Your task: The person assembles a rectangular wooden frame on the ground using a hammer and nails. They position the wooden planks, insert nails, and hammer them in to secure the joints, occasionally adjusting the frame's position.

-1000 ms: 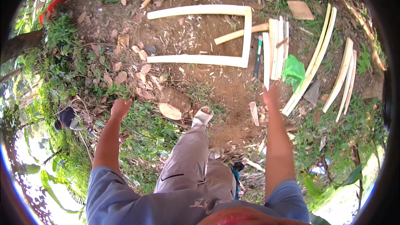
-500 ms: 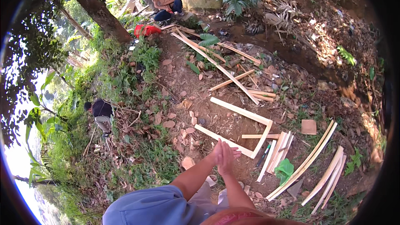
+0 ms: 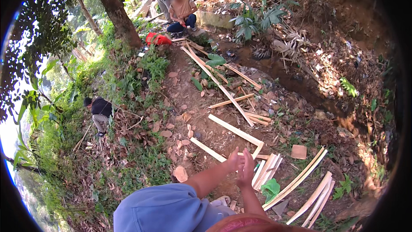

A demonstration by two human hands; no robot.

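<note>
My left hand (image 3: 234,161) and my right hand (image 3: 246,169) are held up close together in front of me, palms facing, with a narrow gap between them. Their fingers are stretched out and nothing shows in either hand. Below them on the dirt lies a three-sided frame of pale wooden strips (image 3: 234,128), partly hidden by my hands and left forearm. Just right of my hands, several short wooden strips (image 3: 267,172) lie side by side. A crumpled green plastic bag (image 3: 270,190) rests beside them.
Long pale strips (image 3: 298,180) lie at the right, near a brown square piece (image 3: 299,151). More long strips (image 3: 219,83) cross farther ahead. A person squats (image 3: 182,13) by a red bag (image 3: 158,39); another stands behind. At left, a person bends (image 3: 101,111) among plants. A muddy ditch (image 3: 296,77) runs at right.
My hands were pressed together and have parted slightly. The view has shifted, so the wooden frame appears farther left and lower, more covered by my hands.
</note>
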